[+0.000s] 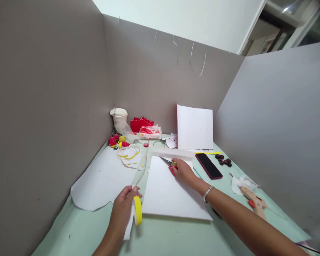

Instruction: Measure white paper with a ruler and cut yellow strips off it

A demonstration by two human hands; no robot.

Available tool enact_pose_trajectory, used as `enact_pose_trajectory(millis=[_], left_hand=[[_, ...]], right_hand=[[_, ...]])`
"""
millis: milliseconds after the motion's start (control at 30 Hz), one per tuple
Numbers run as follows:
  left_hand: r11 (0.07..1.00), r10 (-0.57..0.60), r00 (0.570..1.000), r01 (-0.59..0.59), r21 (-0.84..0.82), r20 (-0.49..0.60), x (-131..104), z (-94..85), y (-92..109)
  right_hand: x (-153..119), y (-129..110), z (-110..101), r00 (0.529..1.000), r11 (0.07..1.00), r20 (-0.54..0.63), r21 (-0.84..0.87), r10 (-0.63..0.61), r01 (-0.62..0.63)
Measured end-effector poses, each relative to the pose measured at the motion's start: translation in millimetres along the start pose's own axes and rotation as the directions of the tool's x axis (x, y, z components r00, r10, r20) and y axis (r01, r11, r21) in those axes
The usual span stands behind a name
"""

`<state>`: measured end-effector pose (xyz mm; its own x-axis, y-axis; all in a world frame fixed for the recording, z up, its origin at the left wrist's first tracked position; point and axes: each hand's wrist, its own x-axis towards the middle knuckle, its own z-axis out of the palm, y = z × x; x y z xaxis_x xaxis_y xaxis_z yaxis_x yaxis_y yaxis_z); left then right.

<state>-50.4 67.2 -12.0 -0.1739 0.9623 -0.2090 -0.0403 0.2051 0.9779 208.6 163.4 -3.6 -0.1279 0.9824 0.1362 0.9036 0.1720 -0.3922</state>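
Note:
My left hand (124, 201) is closed, fingers pinching a long pale strip near the front of the table. A curled yellow ribbed strip (138, 211) hangs at the same hand, and a white tail (129, 229) extends below it. Part of the hold is hidden by my fingers. My right hand (181, 170) grips a pair of scissors (165, 161) with red handles, the blades pointing to the upper left. The scissors are over a white board (173, 199). A thin strip (145, 163) runs from my left hand toward the back.
Curled yellow-edged strips (129, 153) lie on a white sheet (101, 177) at left. Red and yellow pieces (112, 142), a white tub (120, 119) and a tissue pack (150, 132) stand behind. A phone (208, 166), dark beads (223, 160) and a glue gun (253, 200) lie at right.

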Motion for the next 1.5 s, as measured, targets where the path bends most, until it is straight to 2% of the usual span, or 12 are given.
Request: enact_pose_trajectory(millis=[133,267,367,500,600,667,767,900,1200,1333,1500], left_hand=[[0.999,-0.019,1.000,0.019,-0.032,0.012,-1.8,0.3,-2.0],[0.994,-0.017,1.000,0.018,-0.108,0.013,-8.4,2.3,1.1],[0.993,-0.024,0.999,0.029,-0.114,0.044,-13.5,4.5,6.2],[0.993,-0.045,0.990,0.059,-0.101,0.134,-19.0,9.5,9.2],[0.996,-0.028,0.979,0.043,-0.072,0.201,-25.0,14.2,9.5],[0.997,-0.022,0.968,0.039,-0.066,0.249,-30.0,16.8,11.2],[0.995,-0.039,0.938,0.068,-0.075,0.344,-36.7,19.1,15.5],[0.981,-0.133,0.878,0.181,-0.063,0.459,-39.8,20.0,16.2],[0.958,-0.258,0.822,0.286,0.024,0.507,-34.4,13.0,17.1],[0.960,-0.259,0.818,0.275,0.046,0.513,-30.4,5.8,20.0],[0.967,-0.252,0.863,0.245,0.073,0.437,-21.5,-6.8,22.3]], right_hand=[[40.7,-1.7,-4.0,1.000,0.999,-0.012,0.036,-0.021,0.022],[49.9,-14.0,-10.0,0.998,0.988,0.013,0.142,-0.059,0.057],[25.0,-35.7,-13.5,0.996,0.957,0.024,0.281,-0.085,0.075],[-35.5,-75.2,-9.3,0.969,0.825,0.129,0.555,-0.212,0.106],[-67.9,-95.8,1.1,0.962,0.706,0.170,0.708,-0.213,0.031],[-75.2,-100.4,7.3,0.968,0.634,0.182,0.773,-0.171,-0.033],[-71.0,-96.8,10.2,0.985,0.542,0.162,0.834,-0.058,-0.105],[-58.8,-85.6,7.1,0.987,0.443,0.106,0.884,0.121,-0.149],[-41.1,-54.7,12.3,0.912,0.222,0.054,0.963,0.407,-0.156],[-35.8,-42.0,9.7,0.876,0.169,0.041,0.976,0.481,-0.139],[-32.8,-30.9,9.8,0.841,0.135,0.023,0.984,0.541,-0.114]])
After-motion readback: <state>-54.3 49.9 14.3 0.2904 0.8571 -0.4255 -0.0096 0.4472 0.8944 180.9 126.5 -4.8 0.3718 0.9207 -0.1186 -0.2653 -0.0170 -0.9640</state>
